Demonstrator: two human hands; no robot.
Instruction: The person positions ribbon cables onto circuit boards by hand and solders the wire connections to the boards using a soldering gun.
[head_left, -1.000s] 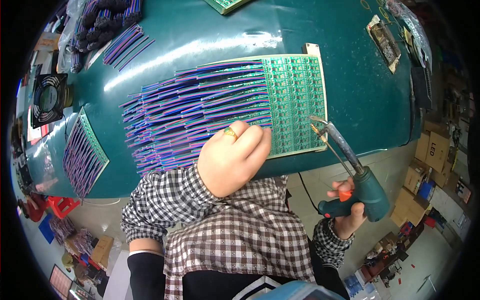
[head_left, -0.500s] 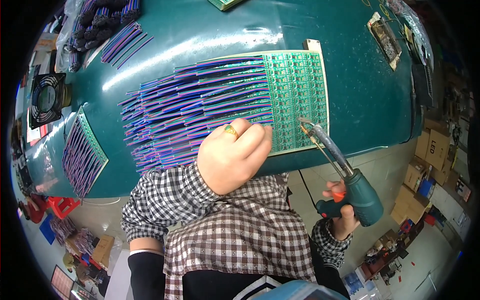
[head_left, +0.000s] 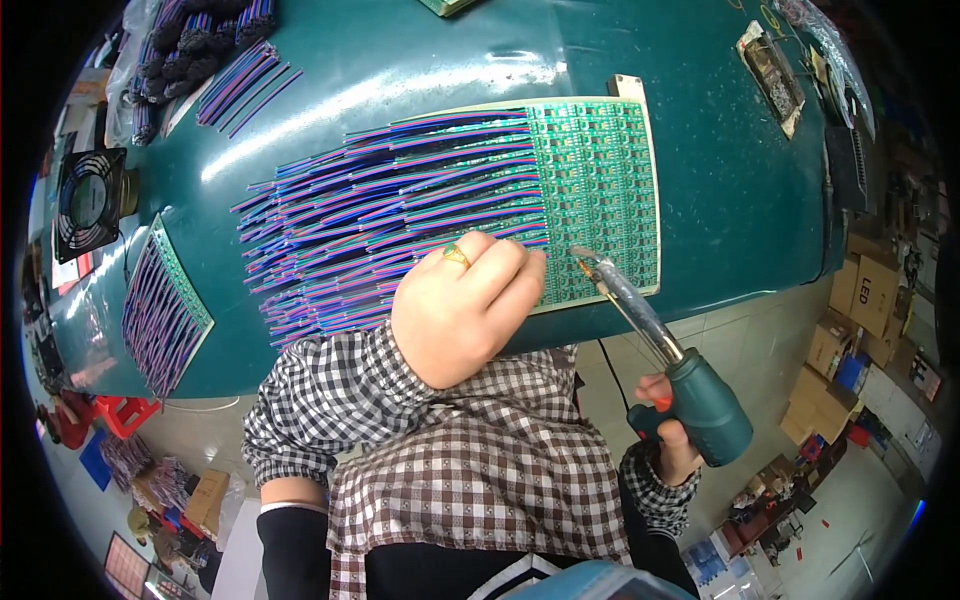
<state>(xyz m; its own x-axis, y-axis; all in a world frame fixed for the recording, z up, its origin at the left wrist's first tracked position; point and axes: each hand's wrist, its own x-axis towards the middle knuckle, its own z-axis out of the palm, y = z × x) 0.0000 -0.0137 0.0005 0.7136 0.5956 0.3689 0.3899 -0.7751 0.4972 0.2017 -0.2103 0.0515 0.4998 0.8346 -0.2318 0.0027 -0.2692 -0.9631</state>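
On the table (head_left: 705,190) lies a green circuit panel (head_left: 600,180), striped wires (head_left: 400,193) leftward.

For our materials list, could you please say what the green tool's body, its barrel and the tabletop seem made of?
Tool body: probably plastic, satin, smoothly moulded. Barrel: likely metal, grey with bright glints. Tabletop: glossy, perhaps vinyl or rubber, from its broad reflections.

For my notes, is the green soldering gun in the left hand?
No, the right hand grips the soldering gun, while the left hand is over the wires.
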